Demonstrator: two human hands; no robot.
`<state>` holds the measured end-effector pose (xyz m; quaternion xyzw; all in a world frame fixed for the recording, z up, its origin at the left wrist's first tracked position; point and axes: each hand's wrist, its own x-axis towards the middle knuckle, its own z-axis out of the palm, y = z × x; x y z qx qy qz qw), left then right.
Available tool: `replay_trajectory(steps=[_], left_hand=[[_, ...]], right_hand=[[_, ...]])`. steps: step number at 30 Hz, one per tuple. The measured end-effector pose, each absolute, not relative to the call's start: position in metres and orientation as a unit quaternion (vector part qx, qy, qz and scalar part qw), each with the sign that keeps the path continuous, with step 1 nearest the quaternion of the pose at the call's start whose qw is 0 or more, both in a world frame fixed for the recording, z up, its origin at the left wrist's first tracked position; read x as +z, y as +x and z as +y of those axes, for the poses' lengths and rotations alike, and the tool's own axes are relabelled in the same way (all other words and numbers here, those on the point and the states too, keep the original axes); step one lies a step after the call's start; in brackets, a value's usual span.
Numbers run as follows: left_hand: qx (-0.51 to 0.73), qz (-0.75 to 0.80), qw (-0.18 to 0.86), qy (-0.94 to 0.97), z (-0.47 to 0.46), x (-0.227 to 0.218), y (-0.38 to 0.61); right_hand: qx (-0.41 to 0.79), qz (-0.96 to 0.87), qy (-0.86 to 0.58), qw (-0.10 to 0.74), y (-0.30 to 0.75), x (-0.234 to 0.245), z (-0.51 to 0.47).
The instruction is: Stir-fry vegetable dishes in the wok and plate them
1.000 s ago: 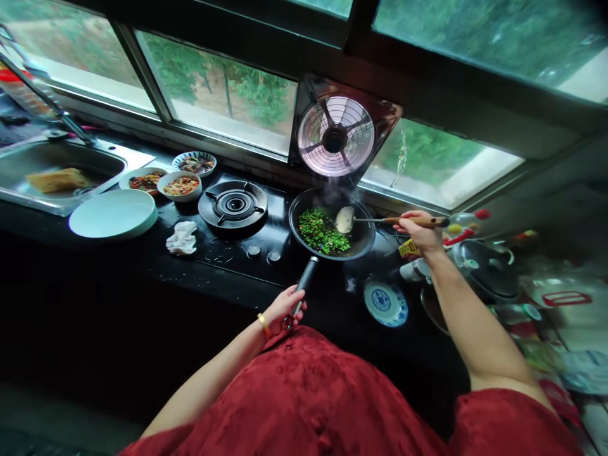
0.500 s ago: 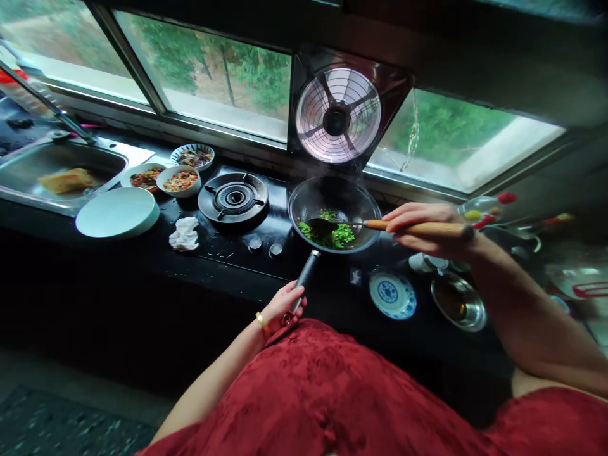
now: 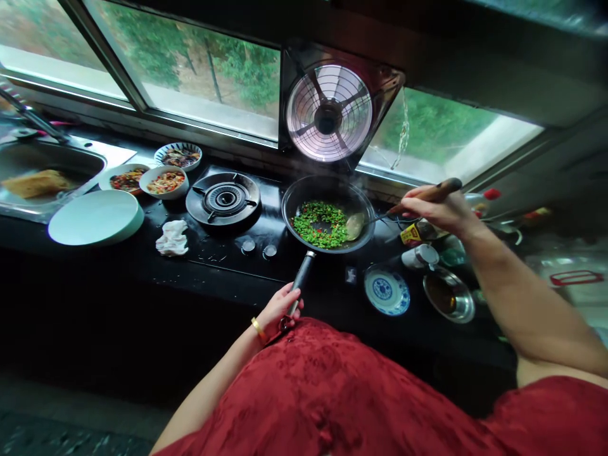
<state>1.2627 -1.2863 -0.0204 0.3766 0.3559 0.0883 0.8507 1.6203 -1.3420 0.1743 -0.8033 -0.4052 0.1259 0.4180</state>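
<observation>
My left hand (image 3: 281,309) is closed around the black handle of a wok (image 3: 304,248), which sits on the right burner of the stove. Inside lie chopped green vegetables (image 3: 323,238) with small red bits, spread in a ring about the dark wok bottom. My right hand (image 3: 433,206) grips the wooden handle of a spatula (image 3: 356,224). Its metal blade rests in the wok at the right side of the greens, and the handle slants up to the right. Light steam hangs over the wok.
To the left are a bare burner (image 3: 224,199), a crumpled white cloth (image 3: 171,238), a pale large bowl (image 3: 97,218), several food bowls and a sink (image 3: 90,174). On the right stand a blue-patterned plate (image 3: 387,290), a metal bowl (image 3: 463,303) and jars. A fan (image 3: 330,114) is behind.
The spatula blade has moved from the middle of the wok to its right side, and its handle is tilted higher. The greens are now spread wider. My left hand keeps its hold.
</observation>
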Motion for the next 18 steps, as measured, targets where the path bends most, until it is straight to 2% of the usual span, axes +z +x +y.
replay_trajectory(steps=[3,7,10,14,18], left_hand=[[0.087,0.357,0.85,0.379,-1.286,-0.019,1.263],[0.087,0.353,0.851,0.38,-1.286,-0.02,1.263],[0.088,0.355,0.85,0.379,-1.286,-0.021,1.263],[0.096,0.352,0.852,0.376,-1.286,-0.022,1.263],[0.096,0.356,0.849,0.378,-1.286,-0.025,1.262]], right_hand=[[0.191,-0.323,-0.788,0.488,1.598,0.16,-1.32],[0.166,-0.28,-0.762,0.56,1.578,0.144,-1.297],[0.126,-0.295,-0.766,0.557,1.595,0.152,-1.308],[0.071,-0.302,-0.807,0.503,1.629,0.162,-1.326],[0.128,-0.259,-0.786,0.546,1.622,0.145,-1.309]])
